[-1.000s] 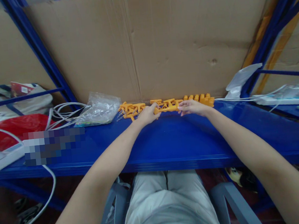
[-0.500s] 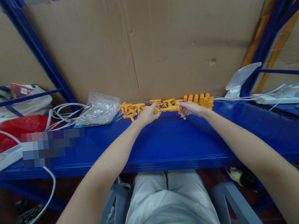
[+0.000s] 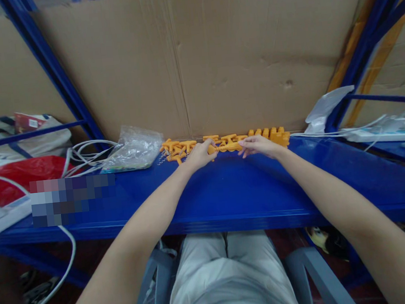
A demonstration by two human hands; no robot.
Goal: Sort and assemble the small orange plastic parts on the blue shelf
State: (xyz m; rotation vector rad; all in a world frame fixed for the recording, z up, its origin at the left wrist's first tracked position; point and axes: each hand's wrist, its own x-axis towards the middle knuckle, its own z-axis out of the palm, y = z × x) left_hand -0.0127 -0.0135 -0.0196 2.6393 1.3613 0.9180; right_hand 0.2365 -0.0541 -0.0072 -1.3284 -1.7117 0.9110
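An orange-yellow plastic part point(image 3: 228, 147), long and narrow with a thinner middle, spans the space between my hands just above the table. Its left end is pinched by the thumb and fingers of my left hand point(image 3: 201, 155). Closed around its right end is my right hand point(image 3: 259, 146), which partly hides it. Left of my left hand lie several T-shaped orange-yellow pieces point(image 3: 177, 146) with small metal screws or springs, too small to tell, beside them. Orange-yellow blocks point(image 3: 279, 136) stand in a row behind and right of my right hand.
The blue table point(image 3: 224, 193) backs onto a tall cardboard sheet point(image 3: 229, 54). A clear plastic bag point(image 3: 133, 146) and white cables point(image 3: 89, 146) lie at the left, near a red bag point(image 3: 35, 168). A white power strip point(image 3: 383, 133) is at the right.
The fingers of my right hand have shifted slightly left and turned over the right end of the plastic part. My left hand stays where it was.
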